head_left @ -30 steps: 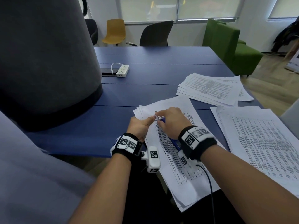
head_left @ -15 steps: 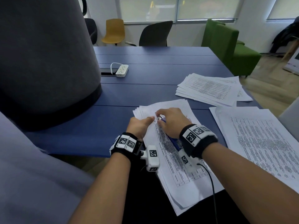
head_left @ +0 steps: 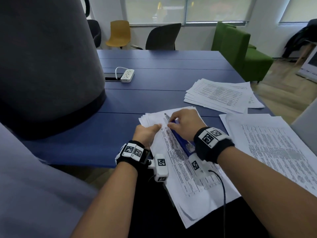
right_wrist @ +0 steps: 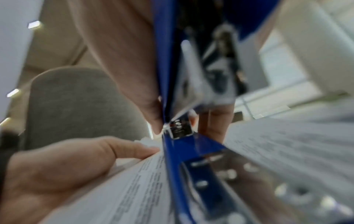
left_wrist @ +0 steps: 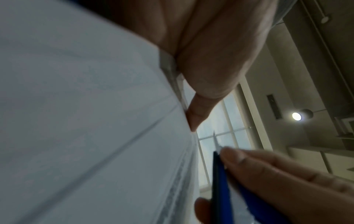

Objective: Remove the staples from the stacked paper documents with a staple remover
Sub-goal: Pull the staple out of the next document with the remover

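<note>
A stapled document point(head_left: 193, 170) of printed sheets lies at the table's near edge, hanging over it toward me. My left hand point(head_left: 147, 133) pinches its left margin near the top corner, thumb on top, seen close in the left wrist view as the thumb point(left_wrist: 197, 118) on the paper point(left_wrist: 86, 121). My right hand point(head_left: 185, 126) grips a blue staple remover point(head_left: 180, 136) whose metal tip point(head_left: 166, 115) lies on the top corner. In the right wrist view the blue remover point(right_wrist: 180, 151) runs along the page. No staple can be made out.
A fanned pile of printed sheets point(head_left: 221, 95) lies at the right rear, another paper stack point(head_left: 274, 148) at the right. A white power strip point(head_left: 127, 75) sits mid-table on the blue table point(head_left: 154, 97). A large grey cone-shaped object point(head_left: 48, 62) fills the left.
The remover's tip has slid a little farther toward the document's top corner, and the sheets shifted slightly under my hands. Both hands keep their hold.
</note>
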`<action>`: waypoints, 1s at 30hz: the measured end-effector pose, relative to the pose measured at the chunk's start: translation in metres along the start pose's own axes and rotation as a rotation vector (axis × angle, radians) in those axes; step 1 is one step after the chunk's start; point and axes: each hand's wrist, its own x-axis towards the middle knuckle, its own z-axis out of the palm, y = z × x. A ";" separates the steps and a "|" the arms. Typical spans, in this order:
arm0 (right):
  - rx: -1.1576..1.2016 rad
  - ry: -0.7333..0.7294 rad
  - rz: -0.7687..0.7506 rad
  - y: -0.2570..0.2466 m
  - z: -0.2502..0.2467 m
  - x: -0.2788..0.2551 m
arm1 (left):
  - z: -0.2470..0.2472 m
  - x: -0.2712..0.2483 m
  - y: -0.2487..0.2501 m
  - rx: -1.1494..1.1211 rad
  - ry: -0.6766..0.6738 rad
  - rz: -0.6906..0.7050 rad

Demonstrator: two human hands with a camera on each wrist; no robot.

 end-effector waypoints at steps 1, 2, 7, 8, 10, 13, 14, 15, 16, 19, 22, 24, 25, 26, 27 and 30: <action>0.004 -0.005 0.017 0.004 0.001 0.000 | 0.001 -0.002 0.001 -0.030 0.006 -0.007; 0.007 -0.011 0.026 0.007 0.001 0.000 | 0.001 -0.003 0.002 -0.050 0.014 -0.012; -0.018 -0.006 0.005 0.012 -0.005 -0.001 | 0.004 -0.007 0.004 -0.071 0.010 -0.021; -0.023 -0.011 0.001 0.011 -0.005 -0.001 | 0.004 -0.007 0.005 -0.069 0.014 -0.021; -0.023 -0.011 -0.005 0.010 -0.009 -0.002 | 0.006 -0.009 0.008 -0.057 0.039 0.006; 0.023 -0.023 -0.003 0.005 -0.016 -0.004 | 0.000 -0.004 0.012 -0.004 0.150 0.083; 0.067 -0.025 0.007 0.002 -0.018 -0.006 | -0.006 0.004 0.012 0.029 0.204 0.114; 0.125 -0.026 0.022 -0.002 -0.020 -0.008 | -0.014 0.011 0.014 0.061 0.268 0.141; 0.195 -0.027 0.040 -0.006 -0.022 -0.010 | -0.024 0.018 0.017 0.093 0.328 0.149; 0.356 -0.056 0.069 -0.024 -0.021 -0.014 | -0.046 0.031 0.024 0.195 0.382 0.177; 0.394 -0.087 0.071 -0.040 -0.015 -0.014 | -0.057 0.020 0.033 0.528 0.347 0.127; 0.440 -0.110 0.095 -0.047 -0.009 -0.014 | -0.069 0.011 0.033 0.691 0.307 0.093; 0.461 -0.118 0.110 -0.050 -0.006 -0.015 | -0.079 0.006 0.032 0.762 0.282 0.091; 0.474 -0.122 0.126 -0.054 -0.003 -0.015 | -0.090 0.002 0.030 0.851 0.266 0.099; 0.480 -0.128 0.137 -0.057 0.000 -0.016 | -0.101 -0.004 0.029 0.957 0.262 0.093; 0.509 -0.154 0.152 -0.068 0.009 -0.020 | -0.138 -0.025 0.025 1.282 0.291 0.104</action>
